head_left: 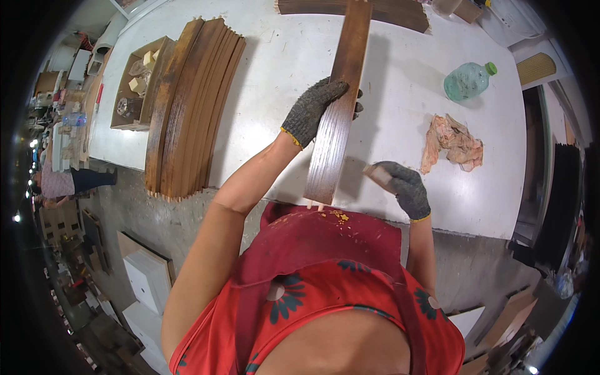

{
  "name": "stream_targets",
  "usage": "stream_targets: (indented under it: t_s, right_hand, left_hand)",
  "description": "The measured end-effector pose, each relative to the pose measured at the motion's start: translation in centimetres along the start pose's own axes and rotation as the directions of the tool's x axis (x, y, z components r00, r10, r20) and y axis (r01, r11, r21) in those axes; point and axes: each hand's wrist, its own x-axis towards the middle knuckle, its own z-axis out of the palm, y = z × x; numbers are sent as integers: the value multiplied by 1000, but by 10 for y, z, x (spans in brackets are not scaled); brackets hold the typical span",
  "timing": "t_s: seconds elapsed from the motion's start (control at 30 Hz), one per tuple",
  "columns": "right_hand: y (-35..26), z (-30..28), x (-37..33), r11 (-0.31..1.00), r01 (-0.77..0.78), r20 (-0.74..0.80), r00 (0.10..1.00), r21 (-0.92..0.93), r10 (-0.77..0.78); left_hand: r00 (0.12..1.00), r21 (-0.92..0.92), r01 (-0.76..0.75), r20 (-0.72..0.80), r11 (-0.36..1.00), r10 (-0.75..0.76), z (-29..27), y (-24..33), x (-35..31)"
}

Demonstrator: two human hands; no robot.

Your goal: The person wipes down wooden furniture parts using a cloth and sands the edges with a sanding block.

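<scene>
My left hand [310, 110], in a dark grey knit glove with a yellow cuff, is closed around the middle of a long brown wooden slat [340, 119]. The slat is raised above the white table, its near end close to my apron and showing two small pale dowel pegs [315, 205]. To the right of that end, my right hand [405, 189], gloved alike, is closed on a small flat tan block [379, 177] that looks like a sanding block. The block is apart from the slat.
A stack of brown slats [194, 106] lies left on the white table [275, 62], beside an open cardboard box [119, 112] with pale yellow blocks. A green-capped bottle [467, 82] and a crumpled stained cloth [453, 144] lie right. More slats [400, 14] rest at the far edge.
</scene>
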Motion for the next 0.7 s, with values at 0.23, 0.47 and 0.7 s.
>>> stream_targets:
  t_s: [0.23,0.47,0.7]
  right_hand:
    - [36,-6,-4,909,127,-340,940,397,17]
    - [-38,47,3,877,340,-223,877,-339,-426]
    - [-84,102,15,438,501,237,815,-747,-528]
  left_hand:
    - [998,-410,-18,44,912,39,29,-22,-11]
    - [990,-357,18,138,934,34,-2,-37,-5]
    - [990,-229,-32,130,973,63,5,-38,1]
